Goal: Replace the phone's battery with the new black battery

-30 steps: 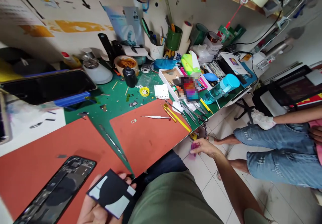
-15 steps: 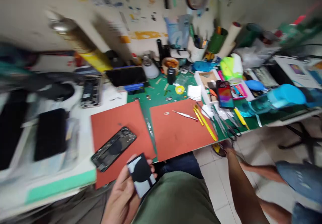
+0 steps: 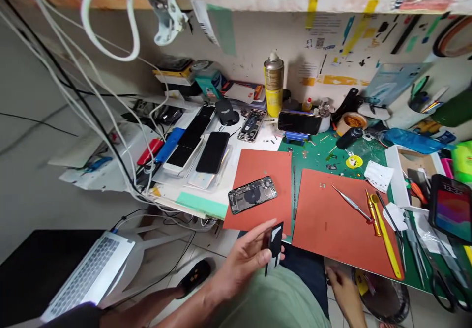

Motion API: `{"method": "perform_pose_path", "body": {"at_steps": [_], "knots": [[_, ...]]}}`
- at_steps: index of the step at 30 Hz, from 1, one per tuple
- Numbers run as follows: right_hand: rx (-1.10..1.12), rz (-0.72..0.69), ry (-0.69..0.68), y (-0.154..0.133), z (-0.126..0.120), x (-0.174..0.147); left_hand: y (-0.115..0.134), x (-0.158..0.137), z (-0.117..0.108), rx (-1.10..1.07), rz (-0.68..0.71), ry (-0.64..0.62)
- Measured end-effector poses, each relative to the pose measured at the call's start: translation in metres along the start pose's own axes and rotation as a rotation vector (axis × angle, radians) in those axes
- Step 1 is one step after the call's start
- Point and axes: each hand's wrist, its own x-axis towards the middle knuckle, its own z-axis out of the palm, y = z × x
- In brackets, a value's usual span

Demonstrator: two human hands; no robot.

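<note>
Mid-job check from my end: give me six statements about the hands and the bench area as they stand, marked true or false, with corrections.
1. The left hand holds a flat black piece with pale patches. True.
2. The right hand is touching the opened phone body. False: the right hand is well apart from it, near the round bin in this view.
3. The opened phone body lies on the left orange mat. True.
4. The spray can lies on its side. False: it stands upright.
5. A thin metal tool lies between the left orange mat and the right orange mat. True.
6. The laptop is folded shut. False: it is open, keyboard showing.
</note>
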Motion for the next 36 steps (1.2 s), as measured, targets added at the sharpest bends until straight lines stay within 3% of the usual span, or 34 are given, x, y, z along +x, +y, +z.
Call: {"method": "perform_pose_path", "body": {"at_steps": [2, 4, 6, 8, 11, 15, 21, 25, 28, 32, 36], "knots": [[0.028, -0.116, -0.016, -0.015, -0.023, -0.012, 0.009, -0.001, -0.004, 0.238, 0.078, -0.003], [0.067, -0.454, -0.036, -0.049, -0.048, -0.03, 0.02, -0.002, -0.006, 0.601, 0.185, -0.008], [0.065, -0.795, 0.052, -0.093, -0.067, -0.05, 0.032, -0.002, -0.005, 0.984, 0.302, -0.065], [0.012, -1.027, 0.12, -0.136, -0.076, -0.062, 0.041, -0.001, -0.004, 1.251, 0.428, -0.144], [-0.126, -1.181, 0.102, -0.179, -0.076, -0.061, 0.049, -0.001, 0.001, 1.534, 0.581, -0.22], [-0.307, -1.265, -0.041, -0.194, -0.066, -0.047, 0.053, -0.002, 0.008, 1.809, 0.67, -0.273], [-0.324, -1.321, -0.069, -0.195, -0.055, -0.041, 0.051, -0.005, 0.017, 1.941, 0.783, -0.26], [-0.224, -1.366, -0.068, -0.199, -0.054, -0.035, 0.062, -0.009, 0.009, 1.87, 0.811, -0.224], [-0.189, -1.353, -0.087, -0.199, -0.056, -0.026, 0.077, -0.012, -0.013, 1.696, 0.821, -0.082], [-0.189, -1.324, -0.089, -0.2, -0.06, -0.016, 0.089, -0.012, -0.055, 1.492, 0.816, 0.273], [-0.22, -1.318, -0.139, -0.209, -0.062, -0.003, 0.082, -0.009, -0.082, 1.39, 0.855, 0.299]]}}
